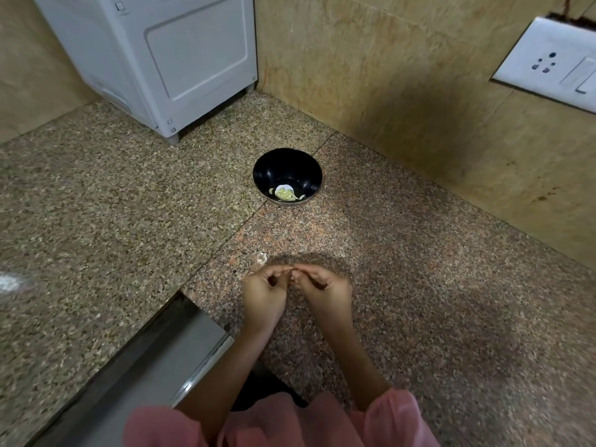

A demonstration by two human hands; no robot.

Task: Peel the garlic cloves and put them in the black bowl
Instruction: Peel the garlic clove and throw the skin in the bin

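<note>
Lower centre: left hand and right hand curled, fingertips pinched together on a presumed garlic clove, too small to make out. Keep one grip steady, strip skin with the other thumbnail. Just above centre: black bowl, peeled cloves already inside.

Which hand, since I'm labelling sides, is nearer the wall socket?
The right hand, on the side of the wall socket; the left hand is toward the steel sink edge. Both pinch the garlic clove.
</note>
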